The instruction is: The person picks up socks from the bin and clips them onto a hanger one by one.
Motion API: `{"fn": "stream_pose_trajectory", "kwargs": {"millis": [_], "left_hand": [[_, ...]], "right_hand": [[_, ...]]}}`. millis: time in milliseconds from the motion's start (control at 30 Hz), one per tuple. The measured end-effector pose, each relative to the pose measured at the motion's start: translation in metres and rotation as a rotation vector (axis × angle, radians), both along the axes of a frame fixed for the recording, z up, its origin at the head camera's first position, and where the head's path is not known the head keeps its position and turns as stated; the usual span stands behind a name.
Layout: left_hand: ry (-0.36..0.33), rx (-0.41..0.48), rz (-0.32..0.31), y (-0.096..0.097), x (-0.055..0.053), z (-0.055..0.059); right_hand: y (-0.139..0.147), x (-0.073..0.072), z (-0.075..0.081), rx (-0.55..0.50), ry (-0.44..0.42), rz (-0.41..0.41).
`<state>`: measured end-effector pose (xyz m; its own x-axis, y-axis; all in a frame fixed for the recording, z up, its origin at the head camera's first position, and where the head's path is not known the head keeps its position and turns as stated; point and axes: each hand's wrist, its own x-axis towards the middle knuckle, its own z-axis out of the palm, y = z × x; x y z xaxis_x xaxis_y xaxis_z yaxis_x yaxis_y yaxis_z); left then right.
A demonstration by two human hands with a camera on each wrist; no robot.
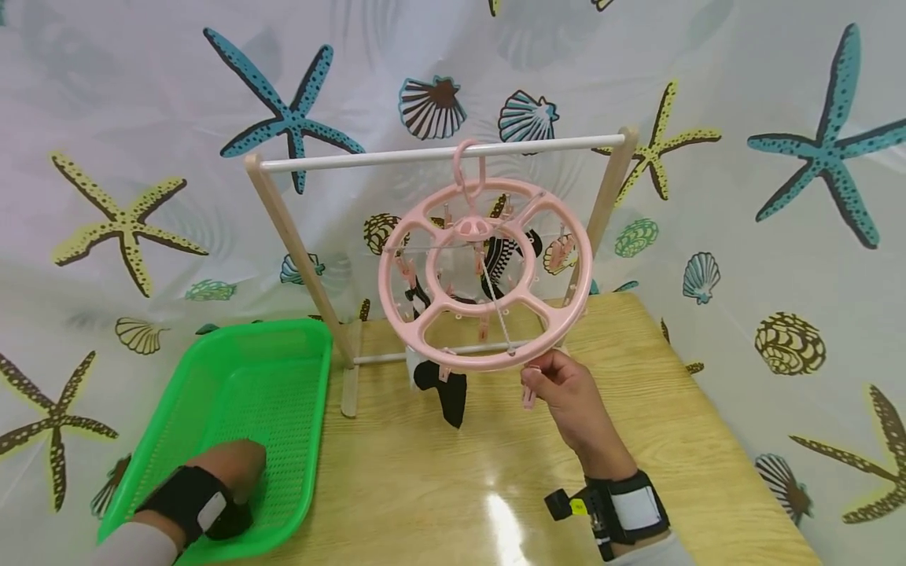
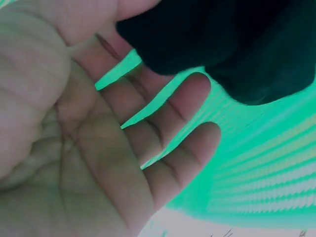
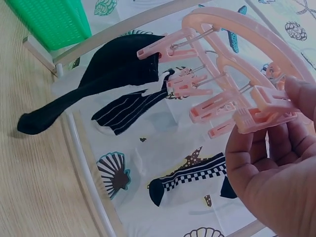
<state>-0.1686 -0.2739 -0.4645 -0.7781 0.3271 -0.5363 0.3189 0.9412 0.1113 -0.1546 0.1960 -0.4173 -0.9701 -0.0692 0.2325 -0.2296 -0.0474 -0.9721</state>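
My right hand point(image 1: 566, 389) pinches a pink clothespin point(image 1: 529, 387) at the near right rim of a round pink drying hanger point(image 1: 559, 318). Close up, the right wrist view has thumb and fingers on the clothespin point(image 3: 271, 103). Over the green basket point(image 1: 322, 393), my left hand point(image 1: 237, 464) holds black cloth point(image 2: 197, 39) at the thumb and forefinger, its other fingers loosely extended. A black sock point(image 3: 118, 64) hangs from a clip on the hanger's near side. Striped point(image 3: 133, 108) and checkered point(image 3: 192, 175) socks hang farther back.
The hanger hooks over the white bar point(image 1: 368, 159) of a wooden-legged rack point(image 1: 297, 251) on the wooden table point(image 1: 410, 479). More pink clips point(image 3: 212, 108) dangle from the rings. A sea-patterned sheet point(image 1: 708, 314) covers the wall behind and at the right.
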Motion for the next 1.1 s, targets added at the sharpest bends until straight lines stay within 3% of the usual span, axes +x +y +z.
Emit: {"fn": "stream_pose_trajectory", "kwargs": {"millis": [67, 200, 267, 400, 500, 600, 767, 933, 1100], "left_hand": [[0.032, 0.061, 0.006, 0.001, -0.004, 0.012], [0.153, 0.199, -0.015, 0.001, -0.008, 0.048], [0.236, 0.258, -0.039, 0.002, -0.007, 0.067], [0.359, 0.353, -0.024, 0.016, -0.001, 0.106], [0.462, 0.427, -0.001, 0.035, 0.006, 0.124], [0.531, 0.512, 0.009, 0.058, 0.014, 0.128], [0.581, 0.607, 0.004, 0.098, 0.029, 0.125], [0.607, 0.706, -0.033, 0.134, 0.035, 0.115], [0.592, 0.794, -0.007, 0.158, 0.036, 0.101]], "right_hand": [[0.001, 0.0, 0.0, 0.001, 0.0, 0.005], [0.003, 0.0, 0.001, 0.005, -0.005, 0.014], [0.003, 0.0, 0.002, 0.009, -0.005, 0.029], [0.004, 0.0, 0.003, 0.009, -0.013, 0.061], [0.005, 0.001, 0.004, 0.002, -0.009, 0.083], [0.005, 0.001, 0.004, -0.001, 0.001, 0.101], [0.005, 0.002, 0.005, 0.001, 0.001, 0.1], [0.005, 0.003, 0.008, -0.017, -0.016, 0.085], [0.003, 0.004, 0.009, -0.021, -0.004, 0.086]]}}
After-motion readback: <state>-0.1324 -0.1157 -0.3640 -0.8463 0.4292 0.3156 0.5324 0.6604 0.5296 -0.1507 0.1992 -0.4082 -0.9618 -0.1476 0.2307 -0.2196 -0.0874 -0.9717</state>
